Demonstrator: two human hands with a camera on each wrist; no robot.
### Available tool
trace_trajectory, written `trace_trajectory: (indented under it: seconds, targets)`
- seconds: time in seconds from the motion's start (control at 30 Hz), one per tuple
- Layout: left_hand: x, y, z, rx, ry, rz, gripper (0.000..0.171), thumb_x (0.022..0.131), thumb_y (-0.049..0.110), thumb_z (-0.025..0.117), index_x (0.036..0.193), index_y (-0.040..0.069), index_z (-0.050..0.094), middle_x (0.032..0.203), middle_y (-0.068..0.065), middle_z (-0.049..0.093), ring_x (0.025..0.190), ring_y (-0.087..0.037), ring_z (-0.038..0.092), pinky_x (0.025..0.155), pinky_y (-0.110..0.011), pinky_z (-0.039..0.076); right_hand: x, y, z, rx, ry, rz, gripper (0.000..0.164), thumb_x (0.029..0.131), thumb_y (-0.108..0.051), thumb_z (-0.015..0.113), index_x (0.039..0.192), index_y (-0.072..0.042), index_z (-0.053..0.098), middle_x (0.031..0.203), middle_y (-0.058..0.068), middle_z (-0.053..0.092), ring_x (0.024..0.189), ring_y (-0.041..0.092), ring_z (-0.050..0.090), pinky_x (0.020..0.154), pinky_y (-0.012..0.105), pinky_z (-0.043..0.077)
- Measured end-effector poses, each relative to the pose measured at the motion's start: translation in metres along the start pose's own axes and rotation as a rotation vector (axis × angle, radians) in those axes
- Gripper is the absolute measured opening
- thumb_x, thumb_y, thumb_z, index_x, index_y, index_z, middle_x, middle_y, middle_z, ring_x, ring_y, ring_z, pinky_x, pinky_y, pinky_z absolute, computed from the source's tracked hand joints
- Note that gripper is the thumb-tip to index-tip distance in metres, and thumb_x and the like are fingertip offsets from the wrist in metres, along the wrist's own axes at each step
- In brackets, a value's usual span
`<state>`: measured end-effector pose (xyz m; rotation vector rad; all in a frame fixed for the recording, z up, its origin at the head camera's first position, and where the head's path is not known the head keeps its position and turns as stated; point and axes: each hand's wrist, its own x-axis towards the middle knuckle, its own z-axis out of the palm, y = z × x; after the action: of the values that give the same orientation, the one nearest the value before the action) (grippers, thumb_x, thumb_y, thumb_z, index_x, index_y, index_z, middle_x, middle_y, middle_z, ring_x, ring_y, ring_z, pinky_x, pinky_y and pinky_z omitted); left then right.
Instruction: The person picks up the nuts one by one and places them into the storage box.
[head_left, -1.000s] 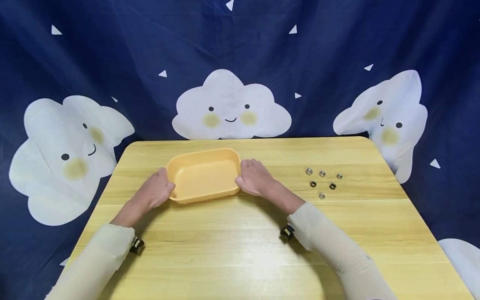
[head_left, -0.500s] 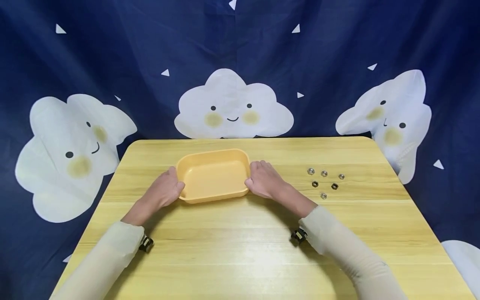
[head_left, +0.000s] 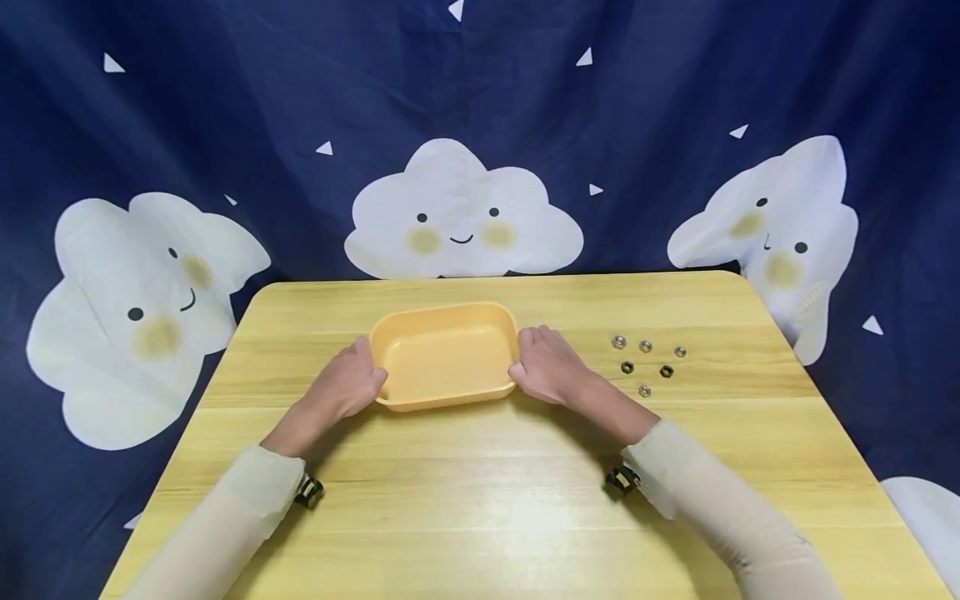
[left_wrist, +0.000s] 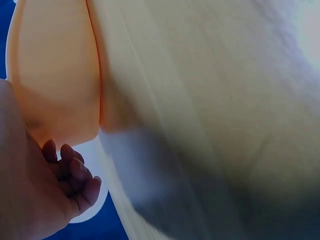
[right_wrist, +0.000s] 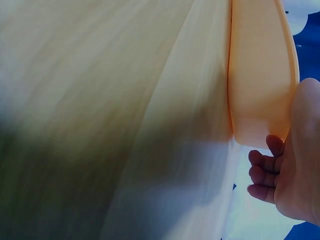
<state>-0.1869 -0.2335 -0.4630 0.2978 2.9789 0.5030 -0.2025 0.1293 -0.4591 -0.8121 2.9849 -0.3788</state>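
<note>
"Yellow-orange, shallow, rounded-rectangular plastic-looking tray (head_left: 447, 362); where is it, and who has it?"

"Toward the far side of the pale wood-grain table (head_left: 450, 475), left of six small metal hex nuts (head_left: 618, 342), four silvery and two black; the bare left hand (head_left: 348, 379) grips one short end, the bare right hand (head_left: 551, 367) the other, fingers curled at the outside and thumbs at the rim; whether its base rests on the table or sits slightly above, I cannot tell."

"How would you expect it to handle?"

"Light, I'd judge, from those thin walls; fairly stiff, perhaps giving a little if the ends were squeezed; the smooth surface could prove slick, though hardly fragile."

"So the best hold?"

"Those two short ends, I think; the rim offers the thumbs an edge, and opposed hands should balance it; gripping one long side alone would probably let it tip."
</note>
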Motion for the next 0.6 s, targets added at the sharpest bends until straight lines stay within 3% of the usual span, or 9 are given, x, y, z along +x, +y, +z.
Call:
trace_trajectory:
  seconds: [0.37, 0.6]
  targets:
    - [0.006, 0.014, 0.003, 0.028, -0.020, 0.067, 0.034, 0.096, 0.028, 0.046, 0.107, -0.004, 0.050, 0.091, -0.014, 0.056, 0.082, -0.027, 0.056, 0.080, -0.044, 0.048, -0.021, 0.011, -0.003, -0.016, 0.017, 0.020, 0.027, 0.091, -0.031, 0.042, 0.098, -0.005, 0.046, 0.098, 0.012, 0.054, 0.093, 0.028, 0.047, 0.092, 0.041, 0.041]
    - [0.006, 0.019, 0.002, 0.175, 0.044, 0.115, 0.021, 0.096, 0.027, 0.043, 0.091, 0.007, 0.049, 0.084, -0.007, 0.056, 0.081, -0.029, 0.058, 0.079, -0.043, 0.038, -0.030, 0.010, -0.002, -0.038, 0.037, 0.059, 0.029, 0.090, -0.031, 0.040, 0.099, -0.005, 0.046, 0.091, 0.010, 0.051, 0.088, 0.027, 0.044, 0.085, 0.038, 0.038]
